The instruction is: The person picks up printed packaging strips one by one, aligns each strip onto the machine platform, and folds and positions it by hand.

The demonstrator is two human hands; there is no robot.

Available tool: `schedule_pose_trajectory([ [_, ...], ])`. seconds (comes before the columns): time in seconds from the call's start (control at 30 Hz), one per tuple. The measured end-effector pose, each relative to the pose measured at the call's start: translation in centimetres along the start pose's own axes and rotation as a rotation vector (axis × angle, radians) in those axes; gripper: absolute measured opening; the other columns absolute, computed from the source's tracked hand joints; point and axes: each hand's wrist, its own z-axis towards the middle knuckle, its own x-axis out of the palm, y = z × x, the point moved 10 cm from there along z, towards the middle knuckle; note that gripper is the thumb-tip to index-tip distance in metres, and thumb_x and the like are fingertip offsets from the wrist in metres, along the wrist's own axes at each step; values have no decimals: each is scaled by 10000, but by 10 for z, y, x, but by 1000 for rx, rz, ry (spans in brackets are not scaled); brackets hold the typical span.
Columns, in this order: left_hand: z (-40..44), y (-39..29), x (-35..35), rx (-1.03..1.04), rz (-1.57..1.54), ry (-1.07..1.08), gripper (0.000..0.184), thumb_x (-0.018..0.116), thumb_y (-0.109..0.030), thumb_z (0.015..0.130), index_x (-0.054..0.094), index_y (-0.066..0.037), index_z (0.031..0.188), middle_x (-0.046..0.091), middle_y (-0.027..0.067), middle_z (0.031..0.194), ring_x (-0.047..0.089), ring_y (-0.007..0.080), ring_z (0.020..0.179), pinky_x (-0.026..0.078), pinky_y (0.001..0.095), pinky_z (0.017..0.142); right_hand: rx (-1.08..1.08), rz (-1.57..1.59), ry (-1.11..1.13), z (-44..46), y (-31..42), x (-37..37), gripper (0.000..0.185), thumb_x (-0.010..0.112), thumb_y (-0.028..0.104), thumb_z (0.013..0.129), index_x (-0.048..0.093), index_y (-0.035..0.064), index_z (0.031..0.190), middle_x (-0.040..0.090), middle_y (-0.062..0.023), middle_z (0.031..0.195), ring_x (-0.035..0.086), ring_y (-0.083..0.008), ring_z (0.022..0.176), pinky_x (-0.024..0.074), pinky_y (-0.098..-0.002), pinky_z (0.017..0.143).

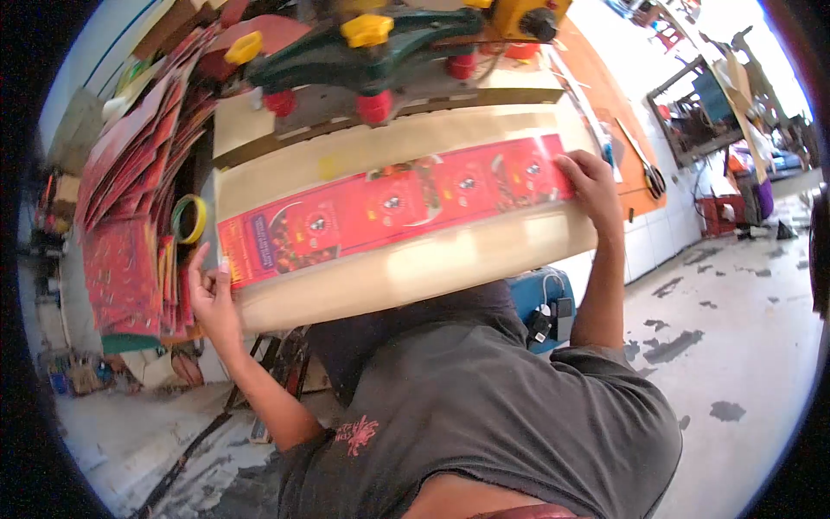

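Observation:
A long red printed sheet (346, 221) lies across a pale board (415, 268) in front of my body. At the sheet's left end, my left hand (214, 298) has its thumb on the printed edge and its index finger raised apart from it. My right hand (592, 186) pinches the sheet's right end between thumb and fingers. Beyond the sheet stands a dark green machine frame (346, 65) with yellow knobs (367, 30) and red feet (374, 107).
Stacked red printed sheets (130, 199) stand at the left, beside a yellow tape roll (189, 219). Scissors (653, 177) lie on an orange surface (635, 138) at the right. A blue case (519, 294) with a cable is below the board.

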Motion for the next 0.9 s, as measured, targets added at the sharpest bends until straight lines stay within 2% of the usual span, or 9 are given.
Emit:
schedule_pose_trajectory([
  [0.03, 8, -2, 6, 15, 162, 41, 376, 596, -93, 1009, 595, -58, 1383, 522, -21, 804, 449, 89, 710, 415, 244, 695, 4, -27, -34, 3, 3, 0, 332, 705, 302, 959, 738, -27, 981, 690, -58, 778, 595, -123, 716, 483, -301, 682],
  [0.07, 14, -4, 15, 20, 152, 56, 376, 596, -93, 1009, 595, -58, 1383, 522, -21, 804, 449, 89, 710, 415, 244, 695, 5, -50, -65, 8, 6, 1, 310, 713, 271, 965, 728, -39, 961, 673, -28, 772, 551, -94, 694, 467, -275, 663],
  [0.13, 24, -25, 39, 166, 575, 98, 337, 554, -138, 1041, 620, -49, 1359, 511, 40, 792, 487, 160, 728, 460, 308, 750, -9, -138, -110, 16, 13, -1, 305, 722, 284, 957, 730, -12, 1031, 687, -65, 765, 580, -113, 672, 474, -290, 646],
  [0.17, 26, -32, 50, 119, 587, 126, 336, 513, -203, 1068, 636, -35, 1333, 615, 123, 891, 571, 237, 834, 479, 362, 838, 3, -169, -132, 20, 18, -3, 347, 716, 332, 947, 723, 12, 1082, 709, -116, 800, 643, -183, 716, 496, -342, 675],
  [0.2, 30, -38, 56, 127, 585, 134, 336, 513, -203, 1068, 636, -35, 1333, 615, 123, 891, 571, 237, 834, 479, 362, 838, 15, -199, -153, 24, 23, -3, 397, 710, 380, 937, 715, 35, 1133, 732, -168, 834, 706, -253, 760, 518, -394, 705],
  [0.23, 34, -46, 62, 170, 568, 137, 343, 510, -216, 1071, 641, -35, 1332, 662, 146, 1008, 611, 250, 926, 483, 361, 880, -11, -231, -144, 28, 29, 0, 377, 675, 362, 965, 684, 81, 1217, 734, -181, 854, 713, -306, 785, 522, -436, 720],
  [0.37, 53, -45, 76, 287, 621, 171, 373, 493, -254, 1082, 648, -45, 1350, 685, 188, 1299, 655, 287, 1179, 475, 360, 1003, -166, -436, -161, 32, 52, 17, 279, 580, 321, 1016, 707, 151, 1198, 730, -214, 903, 706, -398, 850, 533, -496, 761],
  [0.6, 65, -26, 80, 336, 640, 113, 381, 490, -262, 1086, 659, -37, 1343, 697, 179, 1280, 661, 309, 1177, 478, 371, 1019, -64, -398, -183, 38, 40, 18, 276, 590, 348, 1003, 761, 175, 1134, 745, -185, 900, 719, -368, 846, 537, -475, 780],
  [0.9, 66, -30, 81, 313, 716, 74, 363, 525, -239, 1074, 661, -31, 1339, 706, 191, 1252, 673, 315, 1152, 491, 374, 995, -48, -473, -186, 42, 35, 23, 310, 574, 426, 1009, 759, 247, 1181, 752, -158, 921, 722, -350, 857, 541, -459, 796],
])
